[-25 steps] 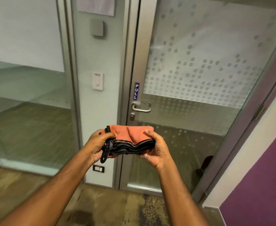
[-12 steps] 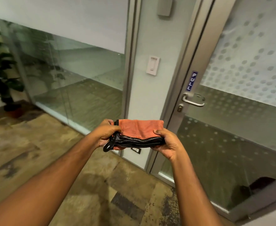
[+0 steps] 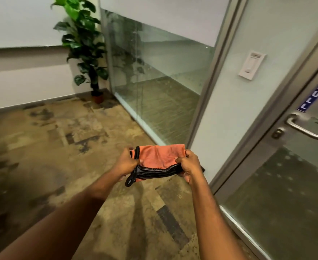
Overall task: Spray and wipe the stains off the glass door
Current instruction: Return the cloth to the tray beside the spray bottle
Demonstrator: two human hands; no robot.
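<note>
Swung left, both hands (image 3: 125, 165) (image 3: 191, 167) grip folded orange cloth (image 3: 159, 158)

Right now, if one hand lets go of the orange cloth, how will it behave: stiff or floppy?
Probably floppy: the orange cloth sags between the left hand and right hand, and its folded layers bend. It would likely unfold and hang. It looks light, since fingertips alone carry it.

Cloth (image 3: 160, 158) sits between your left hand (image 3: 126, 164) and right hand (image 3: 189, 165), over the floor (image 3: 60, 147). Glass door (image 3: 285, 194) is right of it. Plant (image 3: 84, 45) stands far left, in the corner beside the glass wall (image 3: 163, 81).
</note>
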